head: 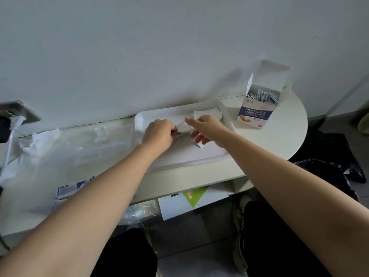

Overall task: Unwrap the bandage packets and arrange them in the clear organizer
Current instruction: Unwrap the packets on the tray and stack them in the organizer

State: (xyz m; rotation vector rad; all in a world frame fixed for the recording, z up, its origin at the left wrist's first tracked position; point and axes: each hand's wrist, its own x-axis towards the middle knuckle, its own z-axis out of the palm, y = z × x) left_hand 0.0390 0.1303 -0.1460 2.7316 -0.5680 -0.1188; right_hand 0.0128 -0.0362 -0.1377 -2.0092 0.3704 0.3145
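Observation:
Both hands work over a white tray [199,156] on the white table. My left hand [159,133] has curled fingers pinching a small bandage packet [180,133] at its left end. My right hand [205,127] pinches a white wrapper strip [196,143] that hangs below its fingers; its index finger points left. Torn white wrapper paper [207,112] lies at the tray's far edge. An open bandage box [259,104], blue and white, stands to the right with several packets inside. The clear organizer [83,148] lies left of the tray, hard to make out.
A wall runs close behind the table [279,136]. Crumpled white paper [38,142] lies at the far left near a wall socket and a white plug [17,120]. A printed packet [69,188] sits at the table's front edge. Boxes [191,198] fill a shelf below.

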